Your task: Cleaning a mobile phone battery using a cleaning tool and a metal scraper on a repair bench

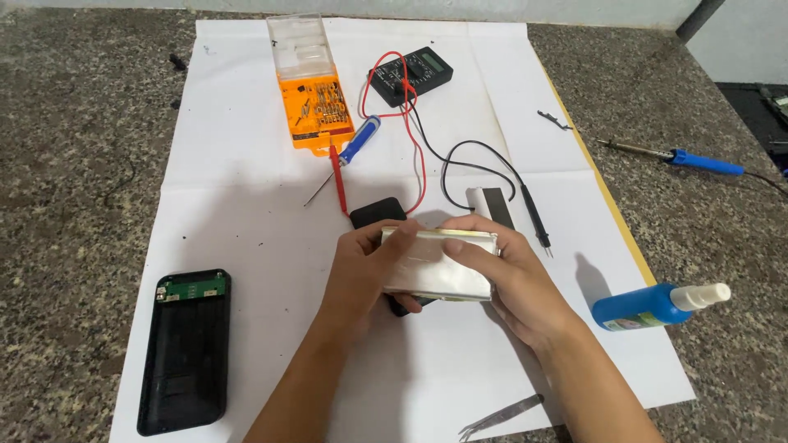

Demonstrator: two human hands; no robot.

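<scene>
A flat silver battery pack [435, 267] is gripped between both my hands above the white paper sheet [246, 213]. My left hand [365, 271] clasps its left end, thumb across the top. My right hand [509, 275] grips its right end. Under the pack lies a black cover [376, 212], mostly hidden by my hands. A second silver-and-black flat piece [491, 203] lies just behind my right hand.
A black open case with a green circuit board [185, 349] lies at front left. An orange screwdriver-bit box [310, 90], a blue-handled screwdriver [355, 144], a multimeter [412, 74] with red and black leads, a blue spray bottle [648, 307], tweezers [502, 414] and a soldering iron [689, 160] surround the work area.
</scene>
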